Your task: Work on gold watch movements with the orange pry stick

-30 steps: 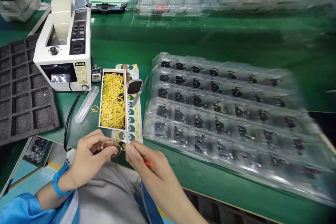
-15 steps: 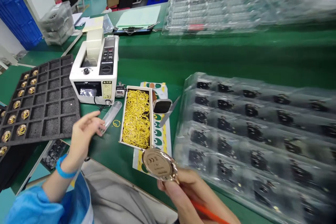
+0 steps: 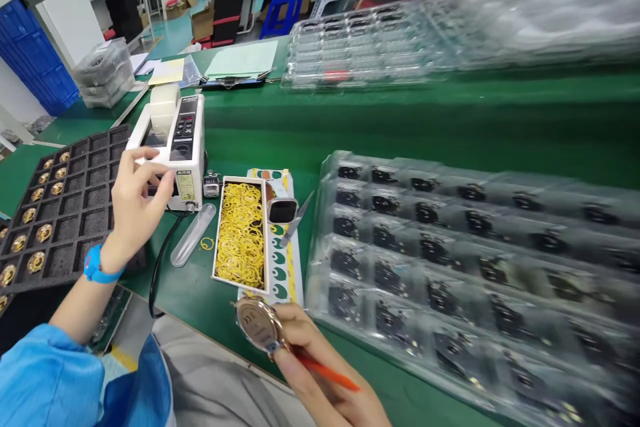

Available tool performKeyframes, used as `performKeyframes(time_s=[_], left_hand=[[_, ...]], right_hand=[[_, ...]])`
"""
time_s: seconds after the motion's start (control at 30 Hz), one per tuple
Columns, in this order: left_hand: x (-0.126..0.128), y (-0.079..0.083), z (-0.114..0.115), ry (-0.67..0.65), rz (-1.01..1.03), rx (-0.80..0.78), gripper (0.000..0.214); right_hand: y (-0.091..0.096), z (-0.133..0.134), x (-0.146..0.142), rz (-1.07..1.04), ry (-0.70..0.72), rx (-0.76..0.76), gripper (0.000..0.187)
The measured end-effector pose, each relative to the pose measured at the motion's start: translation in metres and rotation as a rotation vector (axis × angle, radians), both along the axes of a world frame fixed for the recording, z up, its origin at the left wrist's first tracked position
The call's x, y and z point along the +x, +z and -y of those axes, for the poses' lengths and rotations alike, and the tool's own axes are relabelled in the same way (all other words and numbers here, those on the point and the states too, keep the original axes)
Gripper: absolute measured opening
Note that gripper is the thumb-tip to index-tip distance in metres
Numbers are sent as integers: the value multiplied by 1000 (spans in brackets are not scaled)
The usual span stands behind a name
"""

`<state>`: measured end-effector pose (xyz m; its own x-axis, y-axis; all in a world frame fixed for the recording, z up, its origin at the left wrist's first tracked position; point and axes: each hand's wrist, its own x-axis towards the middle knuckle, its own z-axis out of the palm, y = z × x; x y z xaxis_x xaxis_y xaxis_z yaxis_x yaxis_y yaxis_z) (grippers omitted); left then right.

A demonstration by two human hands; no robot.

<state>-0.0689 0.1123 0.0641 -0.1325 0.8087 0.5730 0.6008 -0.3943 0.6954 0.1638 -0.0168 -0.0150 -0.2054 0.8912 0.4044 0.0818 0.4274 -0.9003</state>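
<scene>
My right hand (image 3: 320, 367) holds a round copper-coloured disc part (image 3: 259, 324) upright near the table's front edge, with an orange tool (image 3: 327, 375) tucked in the same fingers. My left hand (image 3: 134, 203) is raised at the front outlet of the white tape dispenser (image 3: 173, 140), fingers pinched there; whether they hold tape I cannot see. Between the hands stands a narrow white box of yellow rings (image 3: 241, 233), with a sticker sheet (image 3: 285, 260) beside it.
A black foam tray (image 3: 75, 200) with several gold discs lies at the left. Clear blister trays (image 3: 475, 260) with black parts fill the right side. More clear trays (image 3: 380, 47) and a clipboard (image 3: 240, 67) sit at the back. A clear tube (image 3: 193, 243) lies by the dispenser.
My left hand let go of the disc and rose from the table to the dispenser's outlet. My right hand took over the disc. The view swung upward and left.
</scene>
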Motion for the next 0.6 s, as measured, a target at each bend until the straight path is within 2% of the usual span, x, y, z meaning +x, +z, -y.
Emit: performKeyframes(time_s=[0.07,0.13,0.23,0.27,0.37,0.43,0.5,0.6], left_hand=[[0,10,-9,-68,-380,9,10],[2,17,-11,-135,-482,-18,13],[13,23,7,-190,-318,1,19],[18,23,19,-242,-243,-43,21],[34,15,55,-518,-94,-384,24],[42,5,74,-646,-31,-607,25],[47,-5,86,-691,12,-730,26],[50,-17,92,-697,25,-796,23]], right_hand=[[-2,0,1,-3,39,-54,17],[-5,1,3,-16,75,-156,18],[-7,2,6,-112,100,-298,25],[-7,2,7,-164,106,-345,28],[-6,-2,8,-315,133,-491,34],[-6,-4,8,-370,148,-572,36],[-7,-5,8,-383,152,-620,37],[-10,-4,7,-384,159,-633,37]])
